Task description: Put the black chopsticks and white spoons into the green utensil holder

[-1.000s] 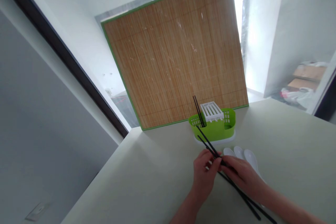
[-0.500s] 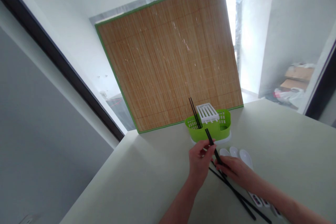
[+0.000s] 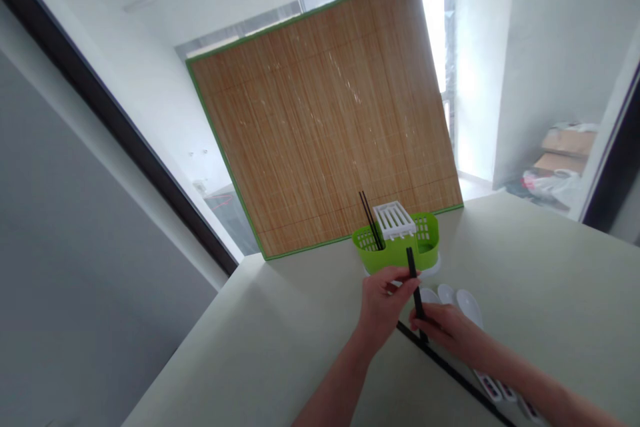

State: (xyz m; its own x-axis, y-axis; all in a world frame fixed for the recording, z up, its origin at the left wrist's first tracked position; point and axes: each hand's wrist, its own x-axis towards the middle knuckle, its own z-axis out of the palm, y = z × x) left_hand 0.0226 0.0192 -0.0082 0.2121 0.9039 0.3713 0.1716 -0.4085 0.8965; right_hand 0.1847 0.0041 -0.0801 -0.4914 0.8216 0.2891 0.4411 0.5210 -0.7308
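Observation:
A pair of black chopsticks (image 3: 417,290) is held nearly upright, with tips pointing away from me. My left hand (image 3: 385,300) pinches them near the upper end, thumb against fingers. Lower down, my right hand (image 3: 445,325) has its fingers closed round the same pair. Beneath my hands another dark length of chopsticks (image 3: 460,379) lies slantwise on the table; whether it is one or two I cannot tell. Just beyond stands a green cutlery basket (image 3: 395,257) with a white slatted piece (image 3: 395,219) on top. Two thin chopsticks (image 3: 371,220) stand in its left compartment.
Several white spoons (image 3: 469,307) lie beside my right hand, their handles partly under my forearm. A bamboo mat (image 3: 325,127) with green edging stands upright behind the basket, against the glass. The pale table (image 3: 300,320) reaches to the window frame.
The held chopsticks have swung to the right and stand more upright. The crossed chopsticks on the table now appear as a single dark line. Both hands keep their hold.

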